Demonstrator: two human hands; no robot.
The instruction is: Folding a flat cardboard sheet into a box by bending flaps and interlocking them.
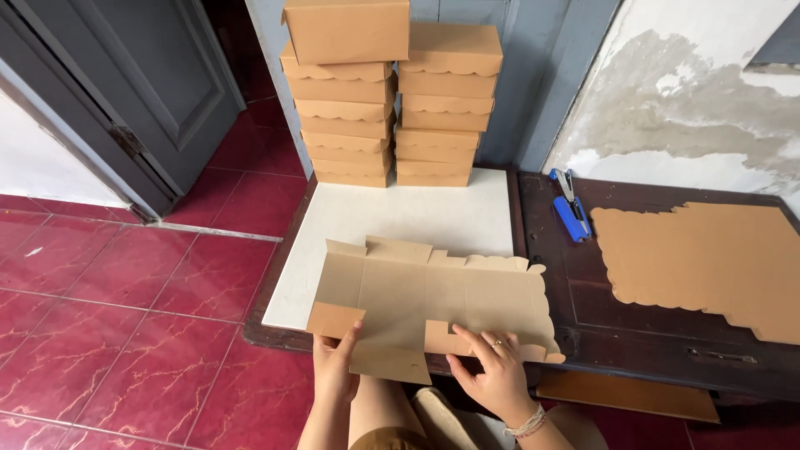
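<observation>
Left hand (335, 363) pinches a corner flap of the flat box blank (433, 296); right hand (492, 367) presses open on its near edge, folding underway.

Stack of flat scalloped brown cardboard sheets (708, 267) at 3 o'clock: cut by right edge. Top folded brown cardboard box (346, 29) at 12: clipped by top edge. Left hand (335, 367) fingertips hidden under unfolded brown cardboard blank (433, 300). Both forearms cut at 6.
</observation>
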